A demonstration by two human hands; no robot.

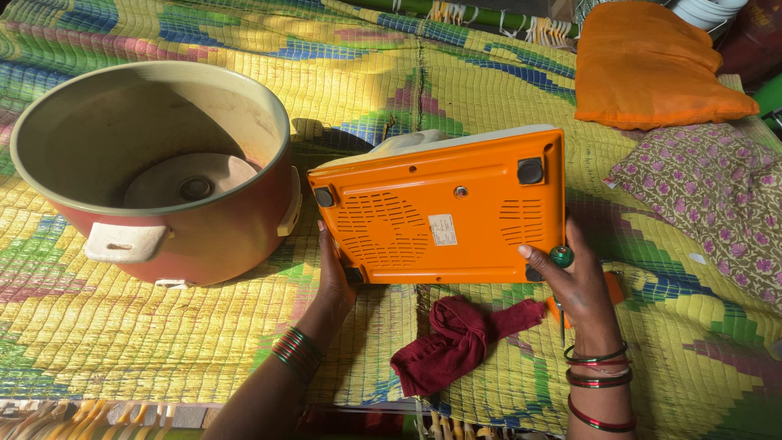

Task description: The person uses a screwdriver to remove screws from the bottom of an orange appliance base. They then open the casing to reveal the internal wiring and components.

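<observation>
- Appliance (440, 208): the orange one stands on edge on the mat, its underside turned up toward you, so the vents, the rubber feet and the centre screw (461, 191) all face the camera.
- Your left hand (334, 281) wraps the lower left corner. The fingers go behind the casing and are hidden, with the palm pressed to the edge; that grip looks meant to keep the body from tipping.
- Your right hand (574, 281) braces the lower right corner, thumb laid on the base. It also has a screwdriver (562, 257) pinched in it: the green handle shows at the top of the fist and the thin shaft hangs down past the wrist, so the fingers are closed on the tool while the hand steadies the case.
- Holding both lower corners keeps the base tilted toward you, probably so that the screw is in plain sight.
- Cloth (456, 338): a dark red one lies crumpled on the mat just below the appliance, between your wrists, touching neither hand.
- Pot (155, 171): a wide, round red shell with a cream inside and cream handles sits upright to the left, close beside the appliance; I cannot tell if they touch.
- Mat (122, 326): woven, yellow, green and blue, carrying everything.
- Cushions: an orange cushion (652, 69) and a floral cushion (717, 204) lie at the right, well clear of your hands.
</observation>
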